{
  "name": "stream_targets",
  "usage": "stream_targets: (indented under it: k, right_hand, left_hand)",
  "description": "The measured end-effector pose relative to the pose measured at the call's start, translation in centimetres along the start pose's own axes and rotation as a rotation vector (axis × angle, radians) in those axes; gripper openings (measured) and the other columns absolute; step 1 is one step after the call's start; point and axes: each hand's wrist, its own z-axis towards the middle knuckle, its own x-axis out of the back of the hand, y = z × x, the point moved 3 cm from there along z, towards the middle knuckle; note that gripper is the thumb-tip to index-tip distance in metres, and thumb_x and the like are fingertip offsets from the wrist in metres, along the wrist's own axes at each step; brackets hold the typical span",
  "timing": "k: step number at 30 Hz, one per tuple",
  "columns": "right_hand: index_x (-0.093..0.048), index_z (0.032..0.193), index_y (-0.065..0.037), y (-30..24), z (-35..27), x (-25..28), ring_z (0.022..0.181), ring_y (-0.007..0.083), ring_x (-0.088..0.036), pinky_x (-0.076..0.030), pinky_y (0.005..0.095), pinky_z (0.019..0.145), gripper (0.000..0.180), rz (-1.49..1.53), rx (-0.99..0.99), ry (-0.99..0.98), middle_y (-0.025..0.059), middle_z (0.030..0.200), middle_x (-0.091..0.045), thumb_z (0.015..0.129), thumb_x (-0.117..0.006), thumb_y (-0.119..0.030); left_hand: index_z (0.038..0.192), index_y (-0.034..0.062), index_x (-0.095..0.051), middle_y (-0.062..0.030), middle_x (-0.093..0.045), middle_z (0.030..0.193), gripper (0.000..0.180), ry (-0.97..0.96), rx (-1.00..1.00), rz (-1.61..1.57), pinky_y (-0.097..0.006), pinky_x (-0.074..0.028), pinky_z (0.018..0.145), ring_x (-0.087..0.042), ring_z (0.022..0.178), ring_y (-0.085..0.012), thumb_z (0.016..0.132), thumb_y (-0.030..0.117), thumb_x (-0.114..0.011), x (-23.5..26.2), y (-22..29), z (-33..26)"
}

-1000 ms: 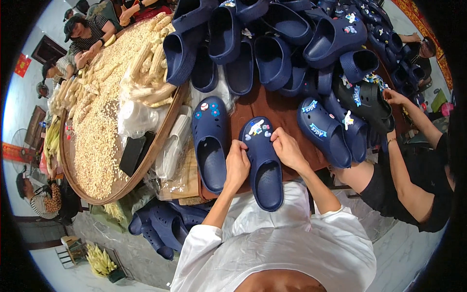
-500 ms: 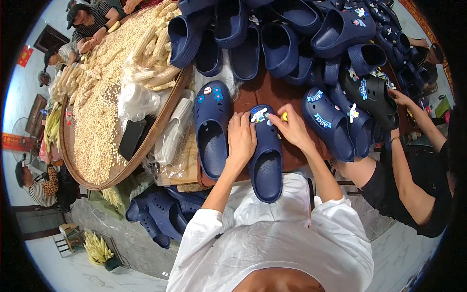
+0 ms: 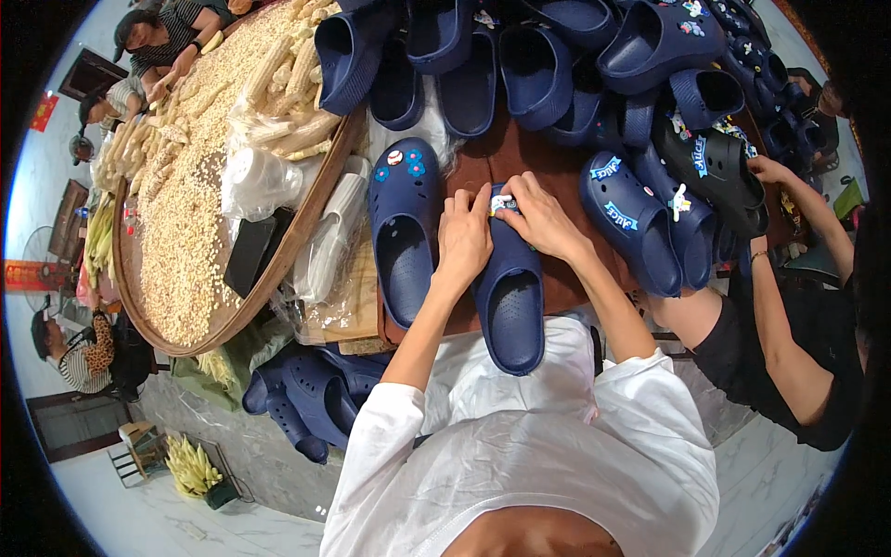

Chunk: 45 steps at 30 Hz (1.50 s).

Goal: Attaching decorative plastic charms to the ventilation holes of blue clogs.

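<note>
Left hand (image 3: 462, 239) and right hand (image 3: 538, 218) side by side

Below you runs a pale marbled floor (image 3: 167, 520), brightly lit. At eight o'clock a small wooden stool (image 3: 139, 444) stands beside a dark doorway (image 3: 65, 427). At ten o'clock you see a light wall (image 3: 42, 176) with a dark framed panel (image 3: 70, 218). The brown tabletop (image 3: 557, 172) lies at twelve.
</note>
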Motion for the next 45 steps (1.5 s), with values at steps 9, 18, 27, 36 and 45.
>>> stream_targets:
  k: [9, 18, 27, 36, 45]
  right_hand:
    - [-0.052, 0.102, -0.004, 0.9, -0.4, -0.8, 0.09, 0.0401, -0.06, -0.048, 0.0489, 0.076, 0.018, 0.182, -0.148, 0.106, 0.0168, 0.098, -0.055, 0.098, -0.059, -0.02]
    - [-0.052, 0.097, -0.002, 0.9, -0.1, -0.4, 0.079, 0.036, -0.059, -0.047, 0.0451, 0.071, 0.025, 0.162, -0.09, 0.101, 0.0161, 0.09, -0.055, 0.102, -0.055, -0.026]
    - [-0.054, 0.094, -0.002, 2.3, -0.5, -1.6, 0.074, 0.0225, -0.06, -0.048, 0.037, 0.066, 0.026, 0.295, -0.208, 0.196, 0.0127, 0.089, -0.058, 0.096, -0.067, -0.025]
    - [-0.053, 0.088, -0.005, 1.8, 0.3, 0.2, 0.068, 0.0181, -0.058, -0.046, 0.0343, 0.062, 0.04, 0.105, -0.368, -0.006, 0.0079, 0.073, -0.058, 0.085, -0.079, -0.036]
    - [-0.049, 0.093, 0.001, 1.0, 0.8, -0.6, 0.081, 0.0469, -0.066, -0.05, 0.0527, 0.073, 0.04, -0.167, -0.274, -0.004, 0.027, 0.083, -0.066, 0.093, -0.059, -0.037]
  left_hand:
    - [0.125, -0.0008, -0.061, -0.021, -0.059, 0.131, 0.033, 0.03, -0.173, -0.23, -0.045, -0.043, 0.104, -0.053, 0.121, -0.0415, 0.093, 0.008, -0.059, -0.8, 0.1, 1.2]
    - [0.101, -0.0011, -0.061, -0.0179, -0.057, 0.099, 0.012, 0.204, -0.175, -0.247, -0.046, -0.043, 0.085, -0.052, 0.093, -0.0368, 0.091, 0.005, -0.061, -0.7, 0.4, 1.1]
    - [0.103, -0.003, -0.053, -0.0219, -0.049, 0.096, 0.01, 0.301, -0.104, -0.238, -0.046, -0.047, 0.074, -0.053, 0.085, -0.0408, 0.094, 0.0, -0.057, -0.5, 0.2, 0.2]
    - [0.116, -0.0022, -0.058, -0.0241, -0.056, 0.113, 0.035, 0.272, -0.019, 0.075, -0.049, -0.043, 0.096, -0.052, 0.109, -0.0417, 0.082, -0.003, -0.057, -0.5, -0.2, 0.0]
    - [0.128, 0.0026, -0.057, -0.0245, -0.056, 0.121, 0.035, 0.103, 0.207, -0.267, -0.05, -0.044, 0.098, -0.055, 0.11, -0.0439, 0.094, 0.012, -0.06, -0.9, -0.1, -1.1]
